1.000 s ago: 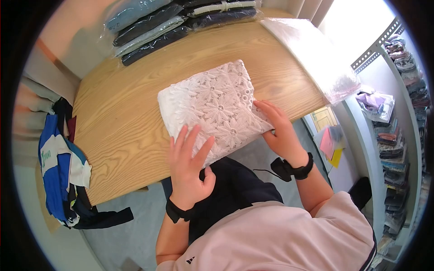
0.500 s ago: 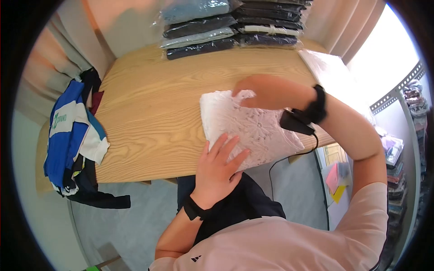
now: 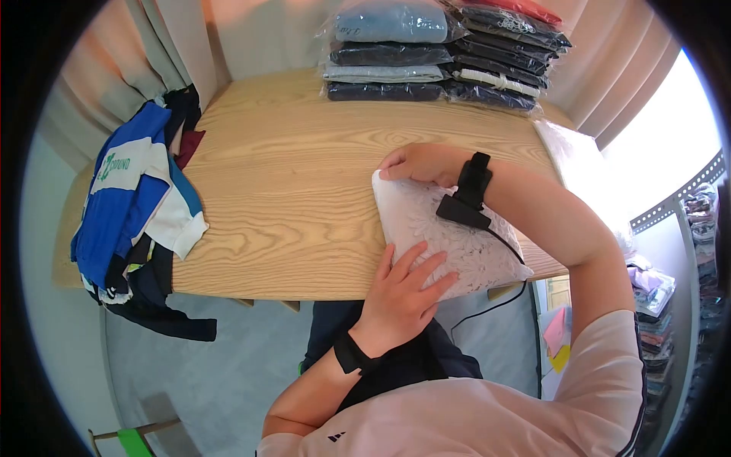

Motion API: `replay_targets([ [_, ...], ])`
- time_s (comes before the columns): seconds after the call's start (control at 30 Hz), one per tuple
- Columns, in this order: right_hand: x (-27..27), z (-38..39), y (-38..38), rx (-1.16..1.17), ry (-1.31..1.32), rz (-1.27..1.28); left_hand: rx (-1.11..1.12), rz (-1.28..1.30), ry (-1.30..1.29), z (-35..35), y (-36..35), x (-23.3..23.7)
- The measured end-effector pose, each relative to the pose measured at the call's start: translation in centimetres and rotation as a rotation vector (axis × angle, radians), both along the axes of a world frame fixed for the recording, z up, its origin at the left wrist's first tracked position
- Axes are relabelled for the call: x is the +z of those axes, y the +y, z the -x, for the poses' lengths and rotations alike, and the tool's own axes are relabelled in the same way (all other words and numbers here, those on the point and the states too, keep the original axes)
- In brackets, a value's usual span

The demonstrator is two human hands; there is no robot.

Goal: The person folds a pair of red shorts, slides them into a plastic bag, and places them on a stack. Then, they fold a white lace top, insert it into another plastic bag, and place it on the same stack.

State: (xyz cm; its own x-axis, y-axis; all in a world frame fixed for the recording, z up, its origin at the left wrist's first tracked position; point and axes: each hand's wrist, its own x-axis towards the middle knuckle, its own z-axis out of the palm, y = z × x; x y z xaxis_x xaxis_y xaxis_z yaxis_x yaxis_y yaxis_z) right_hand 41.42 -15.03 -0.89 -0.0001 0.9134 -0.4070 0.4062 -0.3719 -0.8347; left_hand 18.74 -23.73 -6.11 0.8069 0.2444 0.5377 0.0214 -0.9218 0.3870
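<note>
A folded white lace garment (image 3: 434,232) lies on the wooden table (image 3: 289,190) near its front edge. My left hand (image 3: 403,293) rests flat on the garment's near corner, fingers spread. Across the cloth reaches my right hand (image 3: 419,162), whose fingers curl over the garment's far left corner and pinch the edge. Both wrists wear black bands, and a small black device with a cable hangs from the right one.
Stacks of bagged folded clothes (image 3: 434,53) stand at the table's far edge. A heap of blue, white and dark garments (image 3: 137,206) hangs over the left end. A clear plastic bag (image 3: 586,171) lies at the right. Shelves of goods (image 3: 685,266) are far right.
My right hand moved from the garment's right side over it to the far left corner. The view swung right, and my left hand stayed pressed on the near edge.
</note>
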Motion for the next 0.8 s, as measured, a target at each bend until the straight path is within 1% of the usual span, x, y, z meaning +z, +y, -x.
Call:
replay_targets([
  [0.03,-0.2,-0.2,0.0,-0.003,-0.002,0.005,-0.004,-0.004,-0.002,0.0,0.0,0.0],
  [0.1,0.4,-0.2,-0.2,0.072,-0.083,-0.002,0.002,-0.006,0.007,-0.1,-0.2,0.2],
  [0.13,1.0,-0.6,-0.5,0.064,-0.085,0.000,0.011,-0.015,0.020,-0.1,-0.1,0.2],
  [0.2,3.3,-1.6,-1.8,0.174,-0.394,-0.408,0.019,-0.025,0.018,-0.3,-0.1,0.1],
  [0.27,6.8,-3.0,-3.9,0.244,-0.646,-0.605,0.025,-0.027,0.009,-0.3,-0.3,-0.1],
  [0.33,10.3,-3.2,-8.7,0.273,-0.684,-0.630,0.041,-0.056,0.021,-0.4,-0.2,-0.2],
  [0.37,10.9,-3.7,-10.9,0.255,-0.700,-0.617,0.017,-0.052,0.011,-0.5,-0.1,-0.2],
  [0.43,12.3,-5.3,-15.4,-0.039,-0.859,-0.399,0.058,-0.069,0.005,-0.7,-0.3,-0.3],
  [0.5,10.1,-11.6,-18.8,-0.316,-0.857,-0.339,0.031,-0.075,-0.026,-0.8,-0.4,-0.1],
  [0.57,7.2,-18.4,-22.5,-0.511,-0.797,-0.146,0.064,-0.088,0.009,-0.8,-0.5,0.5],
  [0.63,2.0,-23.4,-26.5,-0.626,-1.120,-0.052,0.029,-0.097,-0.006,-0.9,-0.6,0.5],
  [0.7,-0.3,-24.1,-28.4,-0.697,-1.216,0.076,0.062,-0.059,0.048,-0.8,-0.9,0.9],
  [0.77,-1.1,-24.1,-29.0,-0.680,-1.054,0.112,0.052,-0.067,0.042,-0.8,-1.0,1.0],
  [0.8,-1.3,-23.8,-29.5,-0.650,-1.023,0.053,0.052,-0.064,0.050,-0.8,-1.0,1.0],
])
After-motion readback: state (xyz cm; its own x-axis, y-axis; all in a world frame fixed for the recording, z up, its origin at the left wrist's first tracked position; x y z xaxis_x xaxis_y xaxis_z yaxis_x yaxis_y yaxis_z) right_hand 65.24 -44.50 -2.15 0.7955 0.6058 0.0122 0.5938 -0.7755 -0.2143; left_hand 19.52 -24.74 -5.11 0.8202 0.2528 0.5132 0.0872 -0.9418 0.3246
